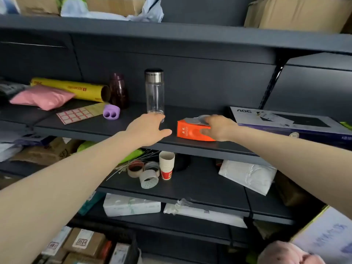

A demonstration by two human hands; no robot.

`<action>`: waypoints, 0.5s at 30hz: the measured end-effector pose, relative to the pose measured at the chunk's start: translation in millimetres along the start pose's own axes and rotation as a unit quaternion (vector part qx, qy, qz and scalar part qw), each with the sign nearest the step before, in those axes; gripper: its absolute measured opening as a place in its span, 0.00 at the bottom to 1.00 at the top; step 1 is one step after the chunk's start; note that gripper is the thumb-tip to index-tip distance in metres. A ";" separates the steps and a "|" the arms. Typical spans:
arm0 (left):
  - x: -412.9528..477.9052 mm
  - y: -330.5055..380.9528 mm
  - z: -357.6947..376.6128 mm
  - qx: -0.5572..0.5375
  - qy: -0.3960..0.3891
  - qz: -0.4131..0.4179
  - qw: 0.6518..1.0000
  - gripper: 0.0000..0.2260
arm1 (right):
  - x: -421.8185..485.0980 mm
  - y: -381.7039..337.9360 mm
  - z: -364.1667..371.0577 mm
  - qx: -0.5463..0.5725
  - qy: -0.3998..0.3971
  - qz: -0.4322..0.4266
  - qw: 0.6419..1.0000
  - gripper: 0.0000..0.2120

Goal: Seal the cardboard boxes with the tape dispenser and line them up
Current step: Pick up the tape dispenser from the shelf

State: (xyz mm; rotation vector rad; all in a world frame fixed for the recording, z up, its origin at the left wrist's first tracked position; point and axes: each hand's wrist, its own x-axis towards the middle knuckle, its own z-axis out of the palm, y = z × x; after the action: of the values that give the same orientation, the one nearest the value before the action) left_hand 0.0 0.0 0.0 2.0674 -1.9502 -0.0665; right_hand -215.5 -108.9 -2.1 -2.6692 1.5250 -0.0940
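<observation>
**Right hand on the dispenser, left hand loose by the bottle**

Your right hand [219,128] has the orange tape dispenser [187,130]: thumb pressed on its front face, fingers curled over the top by the grey metal part. The dispenser sits on the dark middle shelf [99,128], near the front edge, just left of the flat AOC box [285,121].

Your left hand [147,129] is palm down over the same shelf, thumb out to the side, fingers relaxed and holding nothing. Its fingertips are at the base of the clear bottle [154,92]; cannot tell whether they touch it. The two hands are near each other but apart.

Further left on that shelf: a dark purple bottle [118,90], a small lilac holder [111,111], a sticker sheet [76,114], a yellow roll [76,88] and a pink bag [42,97].

One shelf down: a stack of paper cups [166,164] beside some tape rolls [144,172], and a white padded mailer [247,176]. Brown cartons [301,12] stand on the top shelf.
</observation>
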 end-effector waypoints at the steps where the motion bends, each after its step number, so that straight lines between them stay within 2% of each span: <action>1: 1.6 -0.8 1.4 -0.001 -0.007 -0.003 1.000 0.29 | 4.0 -1.3 3.0 -0.006 0.001 0.007 1.000 0.27; 7: 7.6 -7.5 11.8 0.008 -0.020 -0.002 1.000 0.30 | 19.3 -2.0 19.6 0.032 0.016 0.018 0.999 0.26; 15: 4.4 -10.6 14.5 0.003 -0.018 -0.003 1.000 0.30 | 18.4 -1.5 31.1 -0.038 0.070 0.025 0.997 0.26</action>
State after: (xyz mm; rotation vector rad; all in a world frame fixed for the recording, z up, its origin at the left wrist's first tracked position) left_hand 7.2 -6.6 -15.7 2.0901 -1.9666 -0.1001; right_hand -202.2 -123.2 -32.6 -2.7318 1.6670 -0.2292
